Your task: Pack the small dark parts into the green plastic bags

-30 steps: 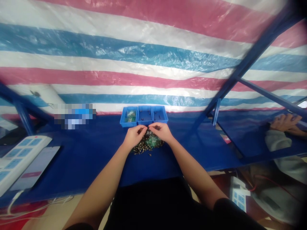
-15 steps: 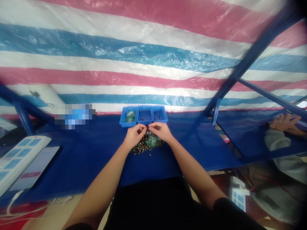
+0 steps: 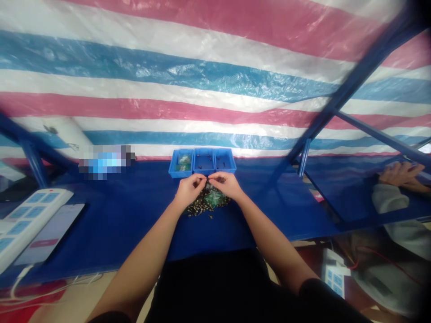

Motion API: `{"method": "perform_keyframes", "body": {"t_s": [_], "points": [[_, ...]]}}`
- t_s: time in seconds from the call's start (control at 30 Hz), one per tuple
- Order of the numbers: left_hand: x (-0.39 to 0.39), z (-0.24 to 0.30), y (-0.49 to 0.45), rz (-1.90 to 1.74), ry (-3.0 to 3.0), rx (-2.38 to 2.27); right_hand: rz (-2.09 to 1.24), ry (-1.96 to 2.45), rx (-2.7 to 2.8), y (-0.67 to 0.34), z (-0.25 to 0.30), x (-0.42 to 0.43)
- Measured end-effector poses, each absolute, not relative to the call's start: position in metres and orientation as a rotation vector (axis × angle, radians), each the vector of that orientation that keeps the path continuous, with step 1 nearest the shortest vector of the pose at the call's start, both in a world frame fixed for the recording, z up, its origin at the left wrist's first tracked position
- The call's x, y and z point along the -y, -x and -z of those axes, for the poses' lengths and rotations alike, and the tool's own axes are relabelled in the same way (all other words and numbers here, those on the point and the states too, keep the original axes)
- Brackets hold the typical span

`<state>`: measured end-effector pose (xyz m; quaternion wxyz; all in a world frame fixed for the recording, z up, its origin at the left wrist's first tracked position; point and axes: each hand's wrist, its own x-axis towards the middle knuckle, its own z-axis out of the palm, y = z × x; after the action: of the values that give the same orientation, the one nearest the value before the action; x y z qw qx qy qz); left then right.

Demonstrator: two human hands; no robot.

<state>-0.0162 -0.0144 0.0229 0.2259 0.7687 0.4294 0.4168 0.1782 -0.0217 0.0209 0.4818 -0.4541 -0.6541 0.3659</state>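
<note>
My left hand (image 3: 187, 190) and my right hand (image 3: 229, 185) meet fingertip to fingertip over a pile of small dark and brass-coloured parts (image 3: 202, 205) mixed with green circuit-board pieces (image 3: 213, 198) on the blue table (image 3: 128, 224). Both hands are curled in a pinch on a tiny item between them; it is too small to name. Just beyond the hands stands a row of three small blue bins (image 3: 202, 162). The left bin holds greenish pieces, the other two a few dark bits.
A white power strip (image 3: 23, 220) and a phone (image 3: 47, 235) lie at the left table edge. Blue metal frame bars (image 3: 340, 96) cross on the right. Another person's hand (image 3: 400, 174) rests on the neighbouring table far right. A striped tarp hangs behind.
The hands stay pinched together over the pile; only the fingertips shift slightly. The view has drifted a little.
</note>
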Motion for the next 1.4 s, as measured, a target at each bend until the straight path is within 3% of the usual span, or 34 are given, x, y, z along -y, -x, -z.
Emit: {"method": "perform_keyframes", "body": {"t_s": [1.4], "points": [[0.0139, -0.0208, 0.0164, -1.11, -2.137, -1.175, -0.872, 1.126, 1.602, -0.1786, -0.0251, 0.0232]]}}
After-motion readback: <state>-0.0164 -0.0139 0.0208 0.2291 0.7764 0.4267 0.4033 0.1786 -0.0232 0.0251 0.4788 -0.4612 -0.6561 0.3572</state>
